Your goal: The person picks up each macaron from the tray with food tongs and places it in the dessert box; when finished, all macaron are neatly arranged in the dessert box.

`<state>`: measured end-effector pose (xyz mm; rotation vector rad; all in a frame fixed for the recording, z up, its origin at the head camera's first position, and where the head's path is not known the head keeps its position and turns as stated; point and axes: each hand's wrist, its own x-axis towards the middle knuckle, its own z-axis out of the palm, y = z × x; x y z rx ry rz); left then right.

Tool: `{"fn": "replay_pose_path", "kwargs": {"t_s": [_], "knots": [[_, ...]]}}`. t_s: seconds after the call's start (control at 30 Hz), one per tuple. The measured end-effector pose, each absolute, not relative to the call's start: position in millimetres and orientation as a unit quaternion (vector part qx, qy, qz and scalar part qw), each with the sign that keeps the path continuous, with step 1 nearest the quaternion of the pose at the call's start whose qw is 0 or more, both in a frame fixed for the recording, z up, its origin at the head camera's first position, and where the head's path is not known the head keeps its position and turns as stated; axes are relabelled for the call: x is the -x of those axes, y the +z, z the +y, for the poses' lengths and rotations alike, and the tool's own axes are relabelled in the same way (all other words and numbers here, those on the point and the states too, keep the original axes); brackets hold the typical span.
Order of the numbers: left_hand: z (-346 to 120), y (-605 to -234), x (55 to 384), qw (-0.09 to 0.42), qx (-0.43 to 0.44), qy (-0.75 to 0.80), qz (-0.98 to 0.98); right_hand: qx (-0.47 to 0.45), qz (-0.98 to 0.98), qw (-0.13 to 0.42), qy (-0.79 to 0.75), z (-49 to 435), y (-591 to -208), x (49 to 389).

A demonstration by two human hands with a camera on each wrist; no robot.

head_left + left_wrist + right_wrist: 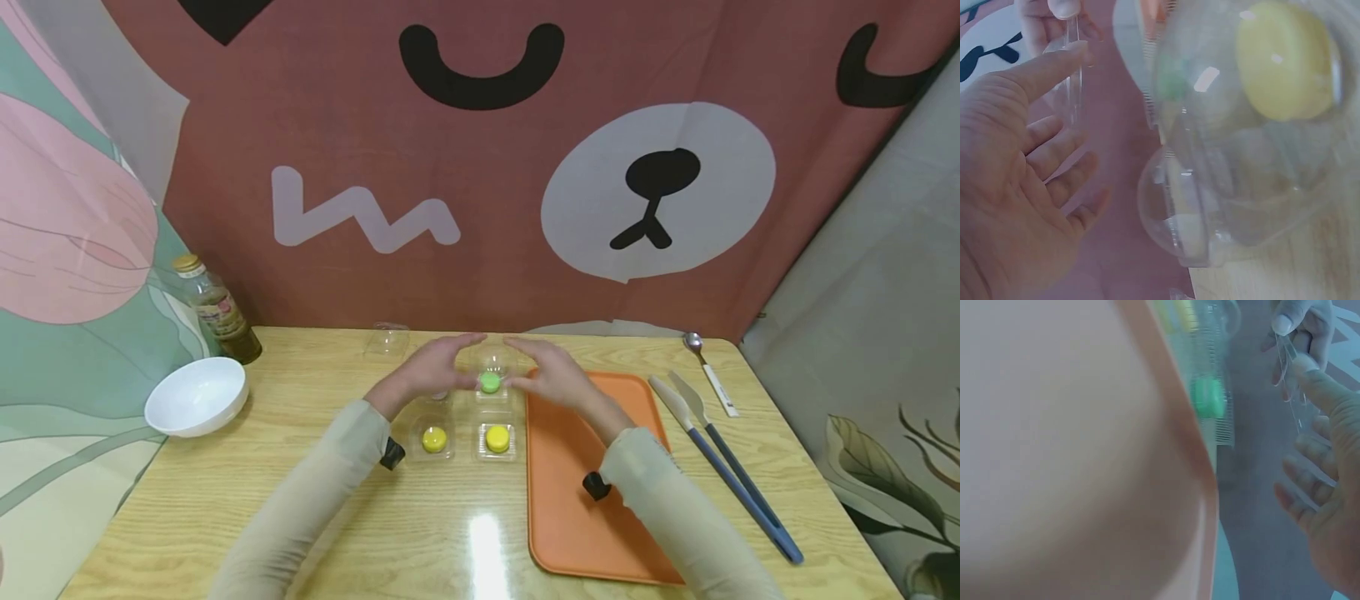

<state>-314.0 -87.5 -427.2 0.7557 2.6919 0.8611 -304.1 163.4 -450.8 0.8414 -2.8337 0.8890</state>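
Both hands hold a thin clear plastic lid [1074, 87] upright between them. My left hand [430, 364] pinches one edge with thumb and fingers. Opposite it, my right hand [553, 372] pinches the other edge, thumb on the near face in the right wrist view. Below and between the hands, a round green sweet [490, 382] sits in a clear plastic tray. Nearer me, a round yellow sweet [497, 439] lies in a ridged clear tray, and another yellow sweet [434, 440] is under a clear dome. A further clear pack is partly hidden behind my left hand.
An orange tray [555, 533] lies under my right forearm. To its right are two blue-handled knives [731, 467] and a spoon [712, 375]. At left stand a white bowl [197, 397] and a bottle [219, 312]. Another clear plastic piece [387, 340] lies by the back edge.
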Motion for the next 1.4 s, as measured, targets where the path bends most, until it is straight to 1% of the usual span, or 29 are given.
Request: {"fn": "replay_pose_path", "kwargs": {"t_s": [0.17,0.47,0.9,1.23,1.4], "knots": [[-83.2,-435.3,317.5,0.105,-0.251,0.226,0.935,-0.290,-0.925,0.035,0.242,160.9,-458.6,303.3],[-74.4,-442.0,319.5,0.123,-0.245,0.165,0.947,-0.285,-0.935,0.009,0.210,160.6,-469.6,304.6],[-74.0,-443.7,321.8,0.134,-0.248,0.147,0.948,-0.277,-0.937,-0.020,0.211,159.5,-476.7,309.2],[-72.1,-446.2,323.5,0.132,-0.251,0.134,0.950,-0.284,-0.939,-0.012,0.195,159.0,-478.4,309.3],[-71.3,-447.6,324.7,0.132,-0.248,0.130,0.951,-0.280,-0.941,-0.017,0.191,158.1,-479.2,309.7]]}}
